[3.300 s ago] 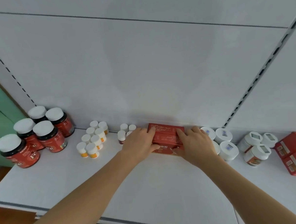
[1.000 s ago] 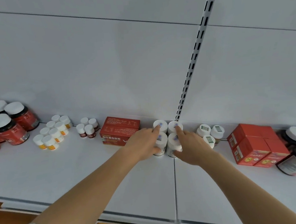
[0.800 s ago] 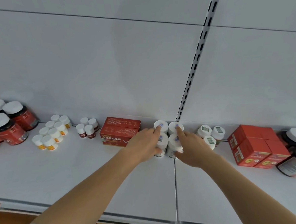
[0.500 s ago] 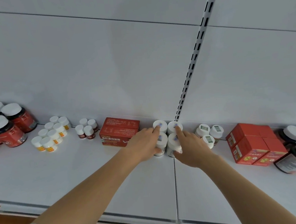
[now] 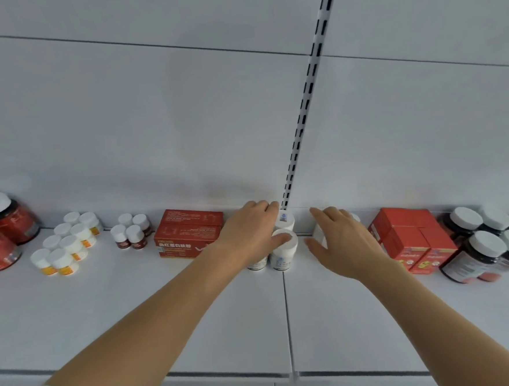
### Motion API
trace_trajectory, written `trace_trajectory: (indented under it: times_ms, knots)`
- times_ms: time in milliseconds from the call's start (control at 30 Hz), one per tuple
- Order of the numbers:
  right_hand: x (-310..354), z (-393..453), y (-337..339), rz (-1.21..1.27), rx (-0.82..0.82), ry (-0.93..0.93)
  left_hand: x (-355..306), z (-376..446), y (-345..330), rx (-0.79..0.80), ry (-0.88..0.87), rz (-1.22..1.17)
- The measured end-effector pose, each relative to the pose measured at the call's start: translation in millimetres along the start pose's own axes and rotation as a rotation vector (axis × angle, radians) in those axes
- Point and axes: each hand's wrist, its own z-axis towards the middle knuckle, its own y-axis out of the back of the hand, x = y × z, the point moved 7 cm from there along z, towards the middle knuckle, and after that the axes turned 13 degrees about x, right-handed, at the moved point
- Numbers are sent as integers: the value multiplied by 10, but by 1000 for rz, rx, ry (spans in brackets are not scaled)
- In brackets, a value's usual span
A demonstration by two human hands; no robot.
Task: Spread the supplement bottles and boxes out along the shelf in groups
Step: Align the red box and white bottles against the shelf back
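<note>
You're facing a white back wall built of flat panels, with thin dark seams running across it. A slotted white upright climbs that wall just right of centre, its 2 columns of dark slots plain to see. Below you lies the white shelf board, split by a narrow joint, with a grey front edge. Light is soft and even.

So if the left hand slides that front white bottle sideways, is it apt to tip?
Possibly. The white bottle looks taller than wide, so a push near its cap could tip it. The shelf looks smooth, so a low push probably slides it. The left hand rests against the cluster, likely steadying it.
</note>
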Motion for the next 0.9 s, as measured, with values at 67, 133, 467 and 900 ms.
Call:
trace_trajectory:
  times_ms: [67,133,467,900]
  knots:
    - [-187,-79,26,-11,-14,-34,-207,77,-44,-4,-36,-27]
    - [-398,-142,35,-11,-23,-77,-430,165,-128,22,-61,-26]
    - [-1029,-61,-138,2,69,-86,-949,664,-623,209,66,-13]
    - [-1201,187,-323,31,95,-26,-958,795,-770,200,147,-27]
